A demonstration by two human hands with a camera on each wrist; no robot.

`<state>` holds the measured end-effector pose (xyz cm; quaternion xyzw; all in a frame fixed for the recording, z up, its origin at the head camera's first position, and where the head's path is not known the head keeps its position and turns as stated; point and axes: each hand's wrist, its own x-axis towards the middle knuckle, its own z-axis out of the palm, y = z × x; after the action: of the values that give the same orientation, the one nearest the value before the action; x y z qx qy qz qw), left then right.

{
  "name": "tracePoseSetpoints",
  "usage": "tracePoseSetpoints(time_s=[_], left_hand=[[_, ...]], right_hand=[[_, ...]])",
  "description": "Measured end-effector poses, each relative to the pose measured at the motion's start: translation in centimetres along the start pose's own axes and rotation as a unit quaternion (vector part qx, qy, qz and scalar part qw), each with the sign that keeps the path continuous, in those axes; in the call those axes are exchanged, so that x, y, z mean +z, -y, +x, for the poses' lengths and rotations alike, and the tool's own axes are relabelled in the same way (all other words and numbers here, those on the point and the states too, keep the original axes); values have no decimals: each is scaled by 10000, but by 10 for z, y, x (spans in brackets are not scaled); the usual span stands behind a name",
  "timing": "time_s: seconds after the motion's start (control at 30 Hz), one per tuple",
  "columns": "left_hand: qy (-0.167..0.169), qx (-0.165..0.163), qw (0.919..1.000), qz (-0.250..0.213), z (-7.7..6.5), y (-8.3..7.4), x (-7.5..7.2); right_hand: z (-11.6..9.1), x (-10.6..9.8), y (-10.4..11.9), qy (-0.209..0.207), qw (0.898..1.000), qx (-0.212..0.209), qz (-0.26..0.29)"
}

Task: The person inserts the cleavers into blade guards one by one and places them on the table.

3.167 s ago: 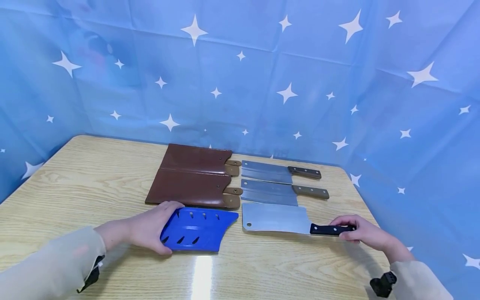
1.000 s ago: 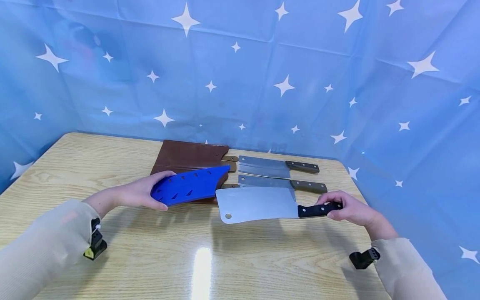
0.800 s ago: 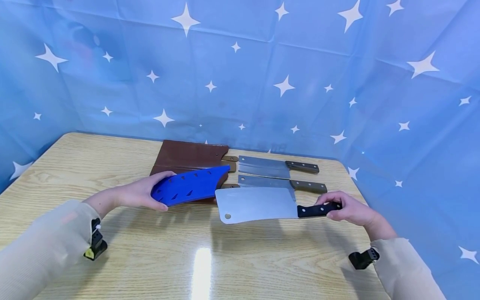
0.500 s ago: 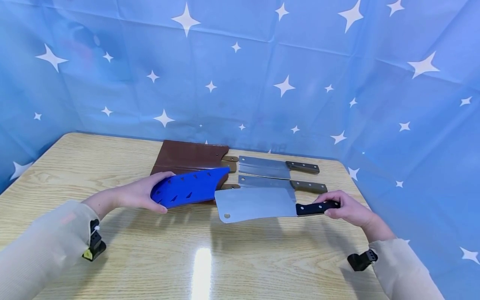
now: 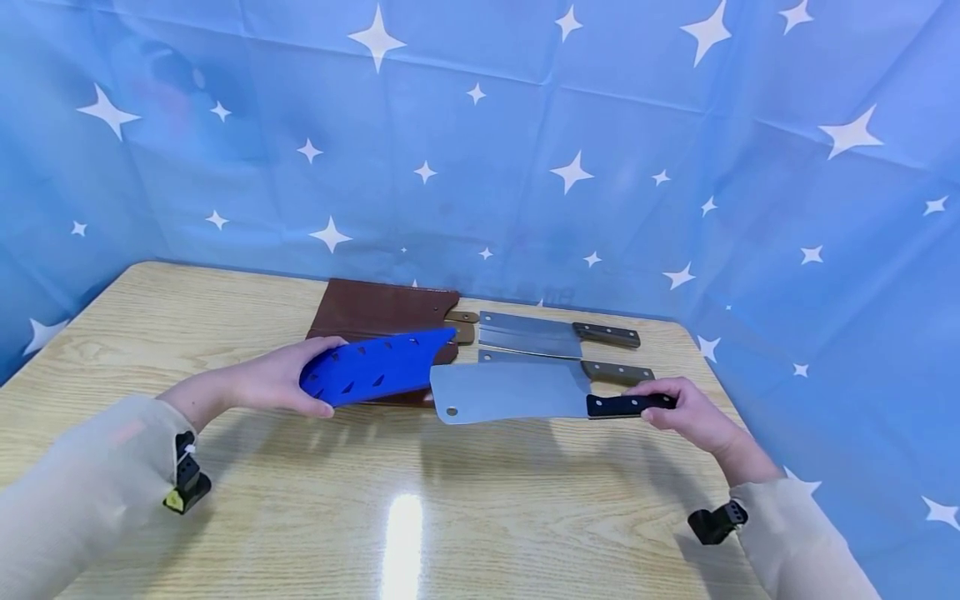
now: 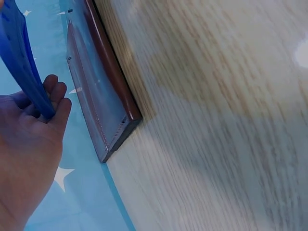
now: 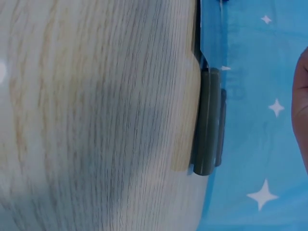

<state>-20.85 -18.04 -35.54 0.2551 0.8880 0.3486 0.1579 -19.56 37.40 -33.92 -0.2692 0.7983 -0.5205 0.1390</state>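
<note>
My left hand [image 5: 273,379] grips the closed end of a blue slotted blade guard [image 5: 378,367], held above the table and tilted up to the right. The left wrist view shows thumb and fingers around the edge of the guard [image 6: 24,67]. In my right hand [image 5: 690,412] is the black riveted handle of a cleaver [image 5: 510,392], its broad blade pointing left with a hole near the front corner. The blade's front end is right at the guard's mouth. In the right wrist view only an edge of the right hand [image 7: 301,106] shows.
Behind lie two brown leather sheaths [image 5: 382,304] with tan straps, the nearer one partly covered by the guard. To their right are two more cleavers, a farther one [image 5: 528,333] and a nearer one [image 5: 618,372] partly hidden. A blue star-patterned curtain [image 5: 480,150] borders the wooden table [image 5: 300,517].
Over about three seconds both hands have lifted the guard and the cleaver off the table and brought them together. In the last half second the cleaver has risen slightly and the right hand shifted a little left.
</note>
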Motion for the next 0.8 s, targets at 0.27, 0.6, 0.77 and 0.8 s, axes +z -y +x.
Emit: tracePoseSetpoints(time_s=[0.27,0.6,0.77,0.8], left_hand=[[10,88,9999,134,3,-7,2],[116,113,9997,191,8,-11,5],[75,205,9990,399,10,-15,11],[77,233,9988,433,11,-16,13]], right_hand=[[-2,2,3,-548,9974,319,-335],[5,1,-5,-848,9884,932,-845],[10,-1,-3,-671,9897,863,-925],[11,-1,-1,-633,9903,842,-904]])
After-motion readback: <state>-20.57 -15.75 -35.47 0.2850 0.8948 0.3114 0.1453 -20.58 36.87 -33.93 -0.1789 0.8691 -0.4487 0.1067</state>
